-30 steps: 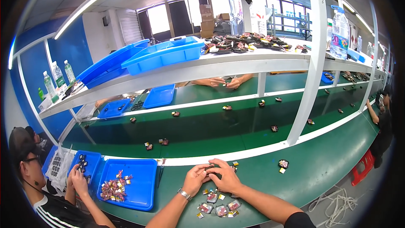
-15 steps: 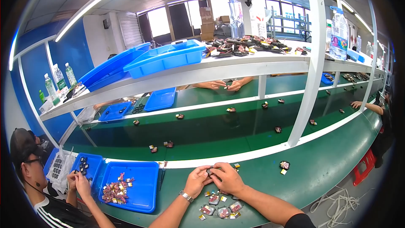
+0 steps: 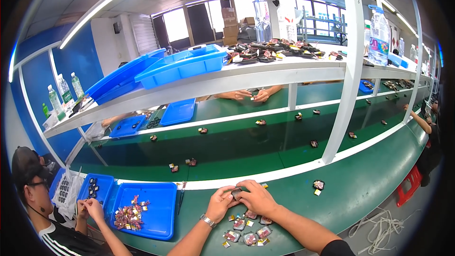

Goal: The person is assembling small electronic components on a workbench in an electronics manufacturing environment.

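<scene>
My left hand [image 3: 221,204] and my right hand [image 3: 256,197] meet above the green bench, both with fingers closed on one small black casing [image 3: 236,192]. Its far details are covered by my fingers. Just below my hands lies a loose cluster of small electronic assemblies [image 3: 250,238], dark-rimmed with reddish wiring and yellow-and-white tabs. Another such assembly [image 3: 318,185] rests apart on the bench to the right. Left of my hands stands a blue tray [image 3: 161,225] with a heap of reddish wired parts [image 3: 129,217] in it. Dark tweezers [image 3: 180,198] lie beside this tray.
A co-worker [image 3: 35,199] sits at the left, hands together near a smaller blue tray [image 3: 108,180] of black casings. Beyond the white rail, assemblies are spread along a green conveyor belt [image 3: 241,163]. A white post [image 3: 342,76] and a shelf [image 3: 265,72] with trays and bottles rise ahead.
The black casing between my fingers has tilted, showing more of its face. My hands stay nearly in place. At the far right, a co-worker's arm has lifted off the bench.
</scene>
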Demonstrator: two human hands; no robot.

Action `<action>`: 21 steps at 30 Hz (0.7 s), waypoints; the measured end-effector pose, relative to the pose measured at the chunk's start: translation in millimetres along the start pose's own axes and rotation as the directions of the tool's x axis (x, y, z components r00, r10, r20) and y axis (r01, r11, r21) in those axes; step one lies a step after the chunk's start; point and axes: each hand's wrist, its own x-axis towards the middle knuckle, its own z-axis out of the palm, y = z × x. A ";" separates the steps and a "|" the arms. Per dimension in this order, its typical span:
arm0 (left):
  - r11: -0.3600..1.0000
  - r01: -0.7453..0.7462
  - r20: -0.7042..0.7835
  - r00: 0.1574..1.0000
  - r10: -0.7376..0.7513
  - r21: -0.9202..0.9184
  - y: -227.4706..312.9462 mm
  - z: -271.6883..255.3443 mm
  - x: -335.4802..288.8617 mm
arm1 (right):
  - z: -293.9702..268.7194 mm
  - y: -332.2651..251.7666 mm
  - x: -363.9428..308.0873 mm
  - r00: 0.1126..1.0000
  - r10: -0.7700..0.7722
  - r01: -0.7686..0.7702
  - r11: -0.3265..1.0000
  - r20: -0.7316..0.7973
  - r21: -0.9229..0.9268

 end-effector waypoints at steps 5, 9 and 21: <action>0.996 -0.063 0.034 0.998 0.061 0.060 -13.8 -19.1 0.6 | 0.6 -4.0 -0.8 0.988 0.146 -0.152 0.963 0.046 0.224; 0.985 -0.061 0.091 0.995 0.047 0.159 -7.6 -15.4 2.6 | 2.8 5.1 -7.6 0.984 0.174 -0.178 0.956 0.038 0.232; 0.970 -0.077 0.031 0.997 0.072 0.231 -4.9 -8.8 1.4 | 5.2 3.3 -7.2 0.976 0.219 -0.212 0.922 0.018 0.325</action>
